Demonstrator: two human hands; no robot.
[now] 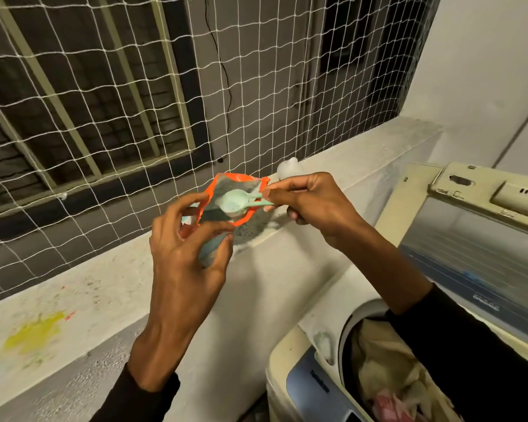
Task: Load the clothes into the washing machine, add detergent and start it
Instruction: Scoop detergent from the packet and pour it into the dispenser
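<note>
My left hand [189, 242] grips an open detergent pouch [223, 188] with an orange rim and a silver lining, held up over the ledge. My right hand [308, 202] pinches the handle of a pale green scoop [233, 202] whose bowl, heaped with powder, sits at the pouch's mouth. The top-loading washing machine [305, 376] stands at the lower right with its lid [476, 257] raised. Beige and pink clothes [387, 373] fill its drum.
A white concrete ledge [104, 287] with yellow stains runs from left to right behind the machine. A rope net [134, 102] covers the opening above it. A small white object [290, 169] rests on the ledge behind my right hand. White wall at right.
</note>
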